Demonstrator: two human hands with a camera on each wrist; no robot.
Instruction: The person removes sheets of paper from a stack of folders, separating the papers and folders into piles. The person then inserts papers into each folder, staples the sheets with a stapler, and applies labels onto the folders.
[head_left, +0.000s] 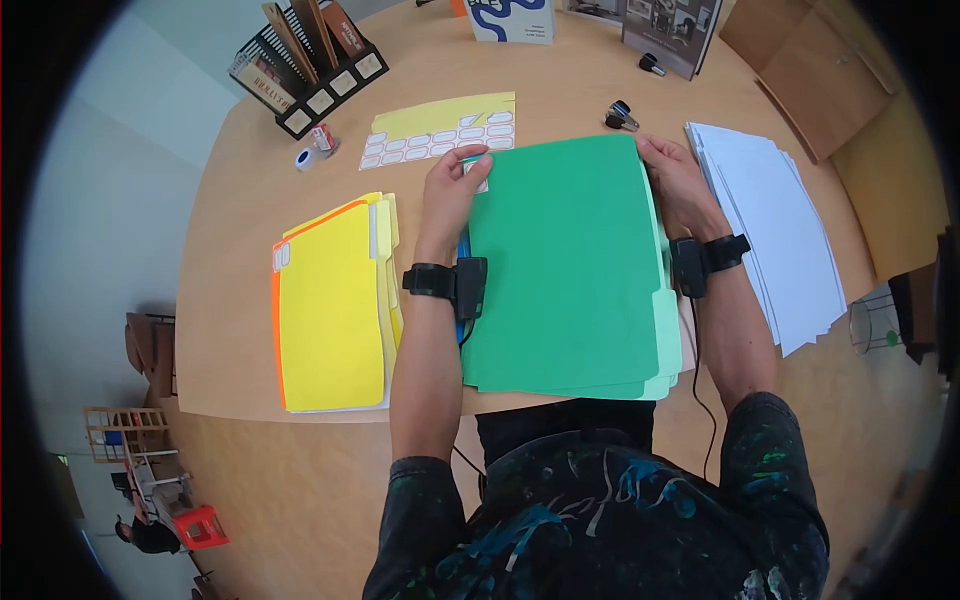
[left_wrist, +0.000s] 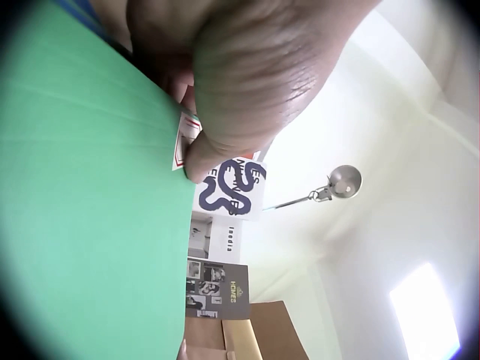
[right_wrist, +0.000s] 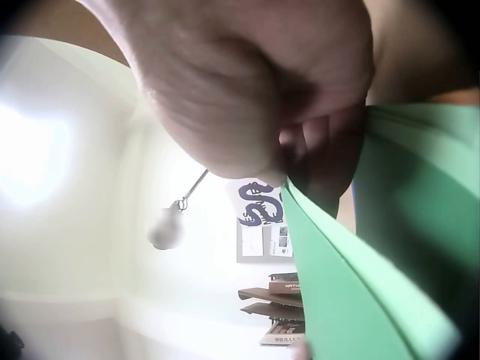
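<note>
A green folder (head_left: 565,265) lies in front of the person, with lighter green folder edges showing along its right side and something blue under its left edge. The left hand (head_left: 452,200) pinches its top left corner, the thumb over a red-bordered white label (left_wrist: 184,141). At the top right corner the right hand (head_left: 682,185) pinches the folder's edge between thumb and fingers. In the right wrist view, several green layers (right_wrist: 352,277) fan apart below that hand (right_wrist: 255,90). The fingertips behind the folders are partly hidden.
Yellow folders (head_left: 332,310) with an orange one lie left; white paper sheets (head_left: 765,225) lie right. Behind are a label sheet (head_left: 437,130), a tape roll (head_left: 305,159), black clips (head_left: 620,116), a book rack (head_left: 332,92) and standing books (head_left: 512,20).
</note>
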